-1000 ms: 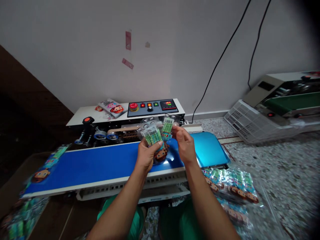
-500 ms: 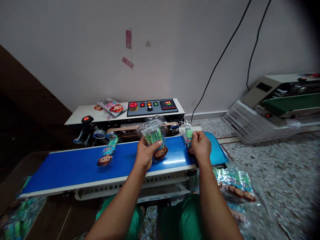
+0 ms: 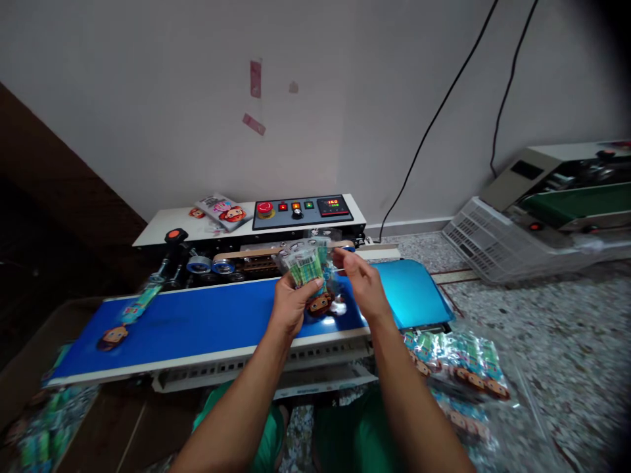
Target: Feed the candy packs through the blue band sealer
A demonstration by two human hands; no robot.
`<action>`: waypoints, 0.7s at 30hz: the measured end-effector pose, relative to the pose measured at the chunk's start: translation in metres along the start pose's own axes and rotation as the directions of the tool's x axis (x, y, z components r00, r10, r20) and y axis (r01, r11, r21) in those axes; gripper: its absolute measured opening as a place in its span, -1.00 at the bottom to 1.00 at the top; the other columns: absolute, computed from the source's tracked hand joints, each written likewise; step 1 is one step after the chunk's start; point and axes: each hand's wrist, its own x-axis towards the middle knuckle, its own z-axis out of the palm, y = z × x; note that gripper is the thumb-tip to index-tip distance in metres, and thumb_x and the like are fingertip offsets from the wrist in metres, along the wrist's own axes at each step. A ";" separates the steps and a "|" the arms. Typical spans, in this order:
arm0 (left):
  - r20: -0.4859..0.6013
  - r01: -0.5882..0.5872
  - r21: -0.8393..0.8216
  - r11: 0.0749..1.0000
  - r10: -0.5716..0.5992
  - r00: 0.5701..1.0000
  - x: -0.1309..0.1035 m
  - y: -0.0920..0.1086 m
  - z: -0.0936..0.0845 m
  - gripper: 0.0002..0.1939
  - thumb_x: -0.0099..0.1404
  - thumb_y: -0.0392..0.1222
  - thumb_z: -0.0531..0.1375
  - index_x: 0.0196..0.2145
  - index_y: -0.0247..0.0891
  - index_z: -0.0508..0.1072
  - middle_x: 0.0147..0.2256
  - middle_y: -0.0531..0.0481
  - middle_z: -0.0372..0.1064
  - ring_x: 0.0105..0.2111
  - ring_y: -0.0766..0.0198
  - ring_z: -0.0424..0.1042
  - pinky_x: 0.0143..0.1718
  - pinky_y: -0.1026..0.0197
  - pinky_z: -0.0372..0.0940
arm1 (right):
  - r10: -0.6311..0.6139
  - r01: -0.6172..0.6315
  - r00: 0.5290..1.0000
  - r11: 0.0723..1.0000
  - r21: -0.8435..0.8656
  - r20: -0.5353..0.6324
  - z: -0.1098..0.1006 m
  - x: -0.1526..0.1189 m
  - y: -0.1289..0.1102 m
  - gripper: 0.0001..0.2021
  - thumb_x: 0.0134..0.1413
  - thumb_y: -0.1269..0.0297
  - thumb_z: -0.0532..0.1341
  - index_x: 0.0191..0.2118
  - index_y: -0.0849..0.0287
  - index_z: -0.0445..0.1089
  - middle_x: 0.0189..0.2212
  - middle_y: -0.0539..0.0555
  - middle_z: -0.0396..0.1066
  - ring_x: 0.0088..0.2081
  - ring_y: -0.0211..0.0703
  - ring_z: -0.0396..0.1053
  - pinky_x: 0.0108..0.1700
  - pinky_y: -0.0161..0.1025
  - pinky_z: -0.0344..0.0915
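Observation:
My left hand (image 3: 290, 303) is closed around a fanned bunch of clear plastic packets (image 3: 306, 266), held over the blue conveyor belt (image 3: 221, 315). The packets have green printed strips, barcodes and a brown-haired cartoon head at the bottom. My right hand (image 3: 363, 284) is just right of the bunch, fingers apart. Its fingertips are beside another packet (image 3: 325, 248) at the band sealing machine, partly hidden by the bunch; I cannot tell whether they touch. Farther left, a single packet (image 3: 140, 305) lies on the belt with its top under the machine's rollers.
The sealer's control panel (image 3: 302, 211) has lit buttons and a display. Flat printed packaging (image 3: 221, 211) lies on its housing. More packets (image 3: 468, 364) lie at lower right; a cardboard box (image 3: 118, 420) stands lower left. A white plastic crate (image 3: 476, 240) and second sealer (image 3: 557, 190) are right.
My right hand has moved left from the belt's right end, bringing its packet beside the bunch, and its fingers have spread. The single packet has travelled left along the belt.

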 end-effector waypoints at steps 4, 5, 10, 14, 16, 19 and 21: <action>0.016 0.029 -0.004 1.000 -0.029 0.999 -0.003 0.000 0.003 -0.68 -0.09 -0.28 0.39 -0.30 -0.31 0.51 -0.36 0.01 0.52 -0.39 0.29 0.46 -0.25 0.23 0.32 | -0.035 0.046 0.993 0.995 0.093 -0.113 0.014 -0.007 -0.009 -0.71 0.09 0.09 0.17 -0.17 0.13 0.49 -0.19 0.04 0.51 -0.13 -0.10 0.43 -0.04 -0.16 0.30; 0.017 0.034 -0.011 0.999 -0.034 0.999 -0.004 0.000 0.004 -0.66 -0.10 -0.28 0.39 -0.29 -0.30 0.51 -0.35 0.00 0.52 -0.38 0.29 0.46 -0.25 0.22 0.32 | -0.043 0.056 0.987 0.995 0.077 -0.156 0.015 -0.008 -0.009 -0.72 0.10 0.11 0.17 -0.17 0.13 0.49 -0.19 0.05 0.51 -0.12 -0.11 0.42 -0.04 -0.16 0.30; 0.017 0.004 -0.035 0.999 -0.003 1.000 -0.004 0.000 0.006 -0.63 -0.09 -0.28 0.39 -0.25 -0.29 0.50 -0.35 0.01 0.52 -0.38 0.30 0.46 -0.24 0.23 0.32 | -0.037 0.093 0.935 0.985 0.143 -0.353 0.013 -0.008 -0.010 -0.70 0.15 0.09 0.09 -0.20 0.18 0.43 -0.23 0.10 0.49 -0.21 -0.16 0.44 -0.12 -0.17 0.34; 0.049 0.016 -0.013 1.000 -0.015 0.999 -0.006 0.000 0.008 -0.71 -0.08 -0.28 0.39 -0.32 -0.32 0.52 -0.36 -0.01 0.52 -0.40 0.30 0.46 -0.25 0.24 0.33 | 0.044 0.020 0.964 0.971 0.237 -0.262 0.016 -0.006 -0.006 -0.70 0.06 0.06 0.18 -0.22 0.19 0.40 -0.30 0.06 0.47 -0.28 -0.20 0.40 -0.21 -0.24 0.30; 0.059 0.028 -0.008 1.000 -0.027 0.998 -0.007 0.000 0.009 -0.73 -0.08 -0.28 0.38 -0.35 -0.32 0.53 -0.38 -0.01 0.53 -0.41 0.29 0.47 -0.26 0.23 0.33 | 0.047 0.015 0.963 0.974 0.225 -0.265 0.018 -0.005 -0.004 -0.72 0.03 0.06 0.20 -0.30 0.20 0.41 -0.40 0.01 0.43 -0.34 -0.25 0.35 -0.27 -0.29 0.26; 0.053 0.053 -0.012 0.998 -0.053 0.997 -0.007 -0.001 0.010 -0.72 -0.08 -0.28 0.38 -0.33 -0.31 0.54 -0.35 -0.03 0.54 -0.37 0.25 0.49 -0.23 0.21 0.34 | 0.025 0.049 0.895 0.987 0.153 -0.446 0.007 -0.003 0.002 -0.68 0.09 0.01 0.11 -0.29 0.20 0.34 -0.41 -0.01 0.37 -0.38 -0.27 0.29 -0.31 -0.31 0.21; 0.041 0.063 -0.015 0.998 -0.062 0.997 -0.006 -0.001 0.008 -0.69 -0.07 -0.27 0.38 -0.29 -0.30 0.53 -0.30 -0.06 0.54 -0.32 0.21 0.50 -0.22 0.18 0.35 | 0.004 0.001 0.845 1.000 0.010 -0.534 -0.011 -0.001 0.007 -0.66 0.13 -0.01 0.05 -0.25 0.18 0.31 -0.40 -0.01 0.35 -0.39 -0.26 0.29 -0.33 -0.31 0.19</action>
